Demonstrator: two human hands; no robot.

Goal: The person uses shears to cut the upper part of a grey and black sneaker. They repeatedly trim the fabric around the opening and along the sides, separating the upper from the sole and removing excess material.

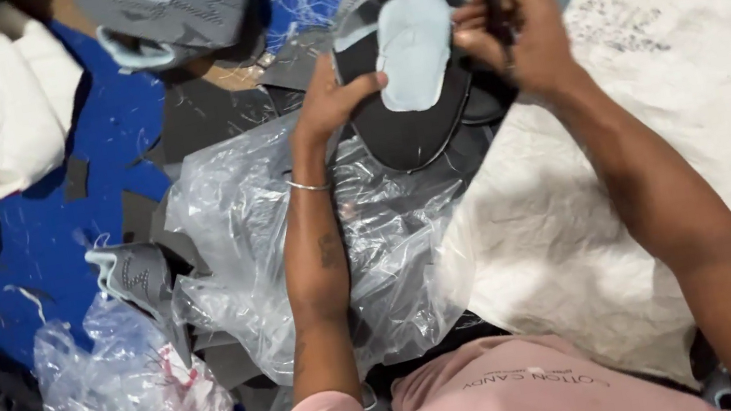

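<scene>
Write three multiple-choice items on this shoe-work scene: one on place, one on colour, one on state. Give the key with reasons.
1. Where does the white sack lie?
A. Under the right forearm
B. On the far left
C. Hung on a wall

2. What colour is the pad on the black shoe piece?
A. Red
B. Pale blue-grey
C. Yellow

3. How is the shoe piece held?
A. Lying untouched
B. By one hand only
C. By both hands

Key: 1 A, the sack spreads beneath that arm. 2 B, the pad is pale against the black. 3 C, the left hand grips its edge and the right hand pinches its top.
</scene>
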